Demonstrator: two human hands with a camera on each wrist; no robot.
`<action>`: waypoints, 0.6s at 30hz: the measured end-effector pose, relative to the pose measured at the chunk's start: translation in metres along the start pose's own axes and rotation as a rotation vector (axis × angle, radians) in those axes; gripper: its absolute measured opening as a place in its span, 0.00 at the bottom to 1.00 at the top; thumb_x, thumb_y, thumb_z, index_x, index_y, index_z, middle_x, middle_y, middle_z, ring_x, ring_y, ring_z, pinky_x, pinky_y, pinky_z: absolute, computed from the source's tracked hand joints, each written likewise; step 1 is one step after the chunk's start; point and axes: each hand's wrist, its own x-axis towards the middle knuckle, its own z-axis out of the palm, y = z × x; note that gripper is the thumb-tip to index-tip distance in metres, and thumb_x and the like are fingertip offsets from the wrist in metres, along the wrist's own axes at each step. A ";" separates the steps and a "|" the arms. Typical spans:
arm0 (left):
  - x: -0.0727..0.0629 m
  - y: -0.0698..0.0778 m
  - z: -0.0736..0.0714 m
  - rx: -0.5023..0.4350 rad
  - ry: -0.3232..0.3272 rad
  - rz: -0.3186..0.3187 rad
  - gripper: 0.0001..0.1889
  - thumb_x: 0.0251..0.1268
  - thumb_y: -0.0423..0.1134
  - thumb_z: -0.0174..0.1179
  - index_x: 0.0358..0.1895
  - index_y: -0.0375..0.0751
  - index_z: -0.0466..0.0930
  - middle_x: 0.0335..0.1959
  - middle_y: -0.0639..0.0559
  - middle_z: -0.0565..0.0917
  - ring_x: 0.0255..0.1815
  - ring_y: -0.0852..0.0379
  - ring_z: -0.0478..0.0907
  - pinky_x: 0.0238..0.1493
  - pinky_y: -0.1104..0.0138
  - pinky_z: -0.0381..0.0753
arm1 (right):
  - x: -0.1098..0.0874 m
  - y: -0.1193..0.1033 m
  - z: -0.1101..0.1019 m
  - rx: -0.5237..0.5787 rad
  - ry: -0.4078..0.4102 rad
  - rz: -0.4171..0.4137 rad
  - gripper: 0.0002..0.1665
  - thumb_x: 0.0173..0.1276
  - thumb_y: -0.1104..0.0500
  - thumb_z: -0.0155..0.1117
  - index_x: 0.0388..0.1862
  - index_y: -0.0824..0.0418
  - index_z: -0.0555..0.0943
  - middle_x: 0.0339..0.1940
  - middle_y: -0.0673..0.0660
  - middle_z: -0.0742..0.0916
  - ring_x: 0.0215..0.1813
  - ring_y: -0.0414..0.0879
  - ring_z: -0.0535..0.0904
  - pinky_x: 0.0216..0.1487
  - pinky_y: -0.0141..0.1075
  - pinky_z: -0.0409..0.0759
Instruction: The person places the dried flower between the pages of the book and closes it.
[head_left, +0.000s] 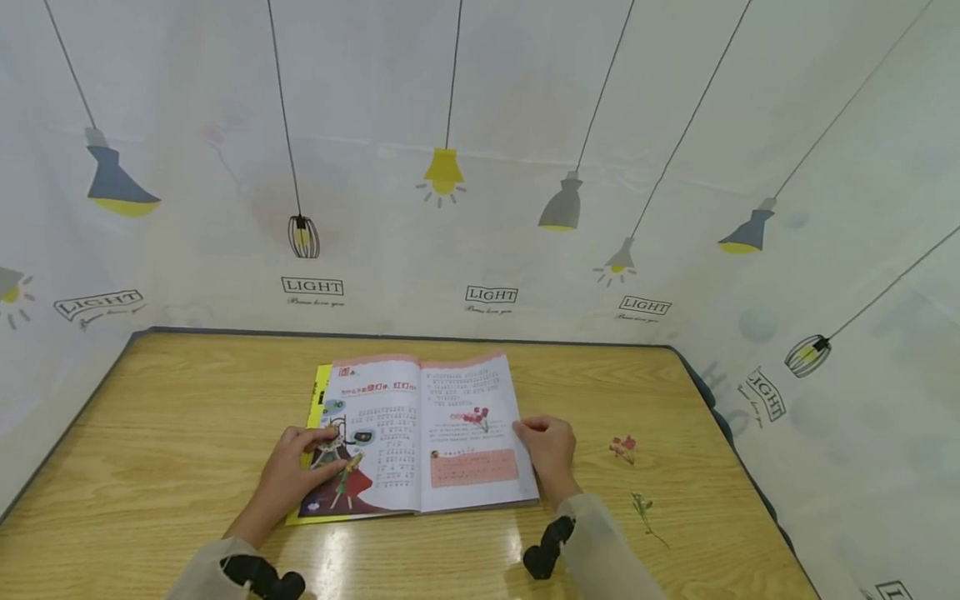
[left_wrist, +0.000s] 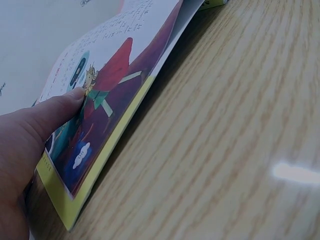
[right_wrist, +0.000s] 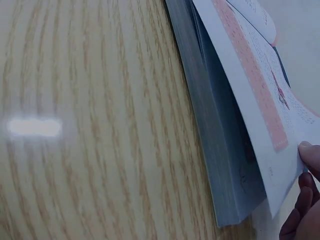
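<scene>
On the table (head_left: 187, 433), open book (head_left: 422, 454): my L hand (head_left: 288, 467) presses the L page (head_left: 386, 450), thumb & fingers apart; R hand (head_left: 551, 454) pinches the R page (head_left: 480, 442) at its outer edge. Paper's prob. floppy, easy to crease: hold by margin; whole book likely heavier. No containers seen; pink flower (head_left: 476, 417) on R page, real or printed, can't tell.

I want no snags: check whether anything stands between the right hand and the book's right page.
Nothing visible does: the right hand pinches the right page by its edge. The red sprig and green sprig lie farther right.
</scene>
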 end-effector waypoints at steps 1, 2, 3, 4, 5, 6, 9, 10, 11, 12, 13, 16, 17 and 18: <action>0.000 0.000 0.000 0.000 -0.002 0.001 0.31 0.50 0.53 0.67 0.55 0.37 0.76 0.45 0.43 0.67 0.45 0.48 0.68 0.47 0.52 0.66 | 0.000 0.000 0.000 -0.004 0.007 -0.015 0.06 0.52 0.60 0.71 0.26 0.64 0.85 0.23 0.54 0.84 0.27 0.44 0.76 0.29 0.34 0.73; 0.000 0.000 0.000 0.000 -0.002 0.000 0.31 0.50 0.53 0.67 0.55 0.37 0.76 0.45 0.43 0.67 0.45 0.48 0.68 0.47 0.52 0.66 | 0.000 0.001 0.000 -0.008 0.013 -0.029 0.06 0.52 0.60 0.71 0.25 0.63 0.85 0.23 0.54 0.84 0.27 0.45 0.76 0.29 0.35 0.73; 0.000 -0.001 0.000 -0.003 -0.003 -0.002 0.31 0.50 0.54 0.67 0.55 0.38 0.76 0.45 0.43 0.67 0.45 0.48 0.68 0.47 0.52 0.66 | 0.000 0.001 0.001 -0.011 0.018 -0.039 0.06 0.52 0.60 0.71 0.25 0.63 0.85 0.23 0.54 0.84 0.27 0.45 0.76 0.29 0.35 0.73; 0.000 -0.001 0.000 -0.004 -0.005 -0.004 0.31 0.50 0.54 0.66 0.55 0.38 0.76 0.45 0.44 0.67 0.45 0.48 0.68 0.47 0.52 0.66 | -0.001 0.001 0.001 -0.014 0.023 -0.045 0.06 0.52 0.60 0.71 0.25 0.62 0.85 0.23 0.53 0.84 0.27 0.45 0.77 0.29 0.35 0.73; 0.000 -0.001 0.000 -0.005 -0.007 -0.006 0.32 0.50 0.54 0.66 0.55 0.38 0.76 0.45 0.44 0.67 0.46 0.48 0.68 0.47 0.52 0.66 | -0.001 0.002 0.001 -0.019 0.027 -0.048 0.06 0.52 0.60 0.71 0.25 0.62 0.85 0.23 0.53 0.84 0.27 0.44 0.77 0.29 0.35 0.73; 0.000 -0.001 0.000 -0.005 -0.008 -0.007 0.32 0.50 0.55 0.66 0.55 0.38 0.76 0.45 0.44 0.67 0.46 0.48 0.68 0.47 0.53 0.66 | -0.001 0.002 0.001 -0.022 0.028 -0.049 0.06 0.52 0.59 0.71 0.25 0.61 0.85 0.23 0.53 0.84 0.27 0.44 0.77 0.29 0.35 0.73; 0.000 -0.002 0.000 -0.002 -0.009 -0.011 0.32 0.49 0.55 0.66 0.55 0.38 0.75 0.45 0.44 0.67 0.45 0.49 0.68 0.47 0.53 0.66 | -0.001 0.001 0.001 -0.036 0.030 -0.039 0.06 0.53 0.58 0.71 0.26 0.60 0.85 0.23 0.52 0.83 0.27 0.44 0.76 0.29 0.35 0.73; -0.001 -0.002 0.000 -0.001 -0.009 -0.011 0.32 0.49 0.55 0.66 0.55 0.38 0.75 0.45 0.44 0.67 0.45 0.49 0.68 0.46 0.53 0.66 | -0.001 0.001 0.001 -0.041 0.033 -0.040 0.06 0.53 0.58 0.71 0.26 0.60 0.85 0.23 0.52 0.83 0.27 0.44 0.76 0.29 0.35 0.72; 0.000 -0.002 0.000 -0.001 -0.009 -0.011 0.32 0.49 0.55 0.66 0.55 0.38 0.75 0.45 0.44 0.67 0.45 0.49 0.68 0.46 0.53 0.66 | -0.001 0.001 0.001 -0.043 0.036 -0.040 0.07 0.53 0.57 0.71 0.26 0.60 0.85 0.23 0.52 0.83 0.26 0.44 0.76 0.29 0.35 0.72; 0.000 -0.001 0.000 -0.001 -0.009 -0.011 0.32 0.49 0.55 0.66 0.55 0.38 0.75 0.45 0.44 0.67 0.45 0.49 0.68 0.47 0.53 0.66 | -0.002 0.000 0.000 -0.043 0.039 -0.043 0.07 0.53 0.57 0.71 0.26 0.60 0.85 0.22 0.52 0.83 0.26 0.44 0.76 0.28 0.35 0.72; 0.000 -0.001 0.000 -0.002 -0.009 -0.011 0.32 0.49 0.55 0.66 0.55 0.38 0.75 0.45 0.44 0.67 0.45 0.49 0.68 0.47 0.53 0.66 | -0.002 0.000 0.000 -0.042 0.043 -0.044 0.07 0.53 0.57 0.71 0.26 0.60 0.85 0.22 0.52 0.82 0.26 0.44 0.75 0.28 0.35 0.72; 0.000 -0.001 0.000 -0.006 -0.007 -0.007 0.32 0.49 0.54 0.66 0.55 0.38 0.76 0.45 0.44 0.67 0.45 0.48 0.68 0.47 0.52 0.66 | -0.003 -0.001 0.000 -0.040 0.051 -0.050 0.07 0.53 0.57 0.71 0.27 0.60 0.85 0.21 0.52 0.82 0.25 0.44 0.75 0.26 0.35 0.71; 0.000 -0.001 0.000 -0.008 -0.006 -0.006 0.32 0.49 0.54 0.66 0.55 0.38 0.76 0.45 0.44 0.67 0.45 0.49 0.68 0.47 0.53 0.66 | -0.004 -0.001 0.000 -0.036 0.052 -0.049 0.07 0.53 0.57 0.71 0.27 0.60 0.85 0.21 0.52 0.82 0.25 0.44 0.74 0.26 0.35 0.71; 0.000 -0.001 0.000 -0.007 -0.006 -0.004 0.32 0.49 0.54 0.66 0.55 0.38 0.76 0.45 0.44 0.67 0.45 0.49 0.68 0.47 0.53 0.66 | -0.004 -0.001 0.000 -0.037 0.053 -0.050 0.07 0.53 0.56 0.71 0.27 0.59 0.85 0.21 0.52 0.81 0.25 0.44 0.74 0.26 0.35 0.70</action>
